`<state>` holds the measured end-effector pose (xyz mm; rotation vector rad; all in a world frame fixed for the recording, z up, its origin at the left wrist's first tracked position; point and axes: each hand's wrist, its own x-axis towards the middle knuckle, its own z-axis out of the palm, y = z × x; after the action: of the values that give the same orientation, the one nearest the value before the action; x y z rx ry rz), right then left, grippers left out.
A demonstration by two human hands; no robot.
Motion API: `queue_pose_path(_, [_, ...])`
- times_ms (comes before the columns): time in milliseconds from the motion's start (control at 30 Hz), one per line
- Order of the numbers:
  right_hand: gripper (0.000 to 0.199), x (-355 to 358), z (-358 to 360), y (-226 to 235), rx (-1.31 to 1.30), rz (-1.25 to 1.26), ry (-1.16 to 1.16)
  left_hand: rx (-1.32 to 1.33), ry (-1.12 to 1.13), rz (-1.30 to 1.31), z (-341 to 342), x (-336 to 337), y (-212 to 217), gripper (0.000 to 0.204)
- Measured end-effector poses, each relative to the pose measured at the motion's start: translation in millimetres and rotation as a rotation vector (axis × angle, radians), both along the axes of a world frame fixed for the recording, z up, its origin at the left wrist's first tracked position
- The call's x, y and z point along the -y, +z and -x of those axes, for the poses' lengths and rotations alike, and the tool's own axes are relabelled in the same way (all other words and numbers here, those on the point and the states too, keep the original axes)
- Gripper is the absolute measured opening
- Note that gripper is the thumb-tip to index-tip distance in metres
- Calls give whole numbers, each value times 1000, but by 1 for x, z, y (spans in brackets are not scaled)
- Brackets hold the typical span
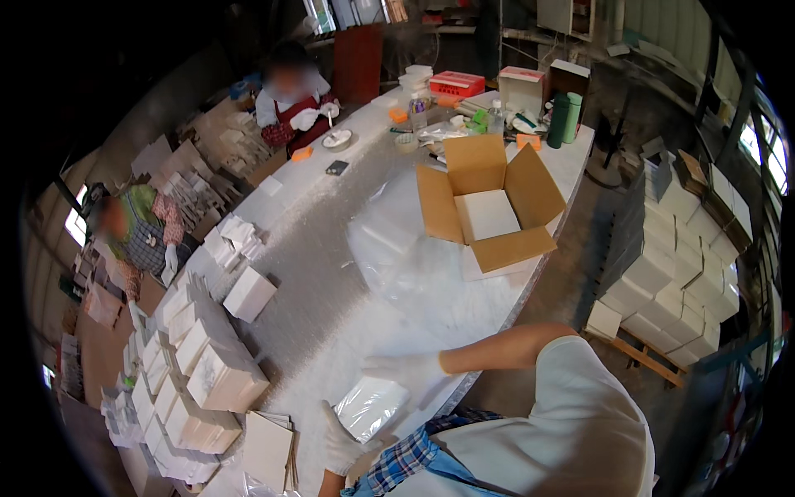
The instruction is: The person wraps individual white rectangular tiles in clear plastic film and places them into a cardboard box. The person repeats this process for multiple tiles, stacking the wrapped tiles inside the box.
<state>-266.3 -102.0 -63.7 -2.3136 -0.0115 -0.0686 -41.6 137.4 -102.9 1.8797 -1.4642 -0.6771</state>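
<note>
A flat white block-shaped pack (370, 407) in clear shiny plastic wrap lies at the near edge of the dusty table, tilted between my hands. My left hand (340, 441), in a white glove, grips its near-left side, and part of the fingers is hidden. Along its far edge stretches my gloved right hand (404, 365), fingers straight and flat, touching or just beside the wrap. Beyond them, an open cardboard box (503, 207) stands with its flaps spread and a white sheet or block inside. Loose clear plastic bags (385, 248) are heaped left of the box.
Stacked white blocks (211, 369) fill the table's left side, near some thin boards (267, 447). Bottles (571, 118), a red box (457, 84) and a bowl (337, 139) stand at the far end. Two people work across the table. A pallet of white boxes (662, 257) stands right.
</note>
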Motion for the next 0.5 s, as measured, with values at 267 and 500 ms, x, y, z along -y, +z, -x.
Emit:
queue_pose_path(267, [115, -25, -2, 13, 31, -40, -34, 47, 20, -72, 29, -1, 90, 133])
queue_pose_path(500, [114, -60, 35, 23, -67, -353, -93, -231, -109, -117, 20, -16, 87, 112])
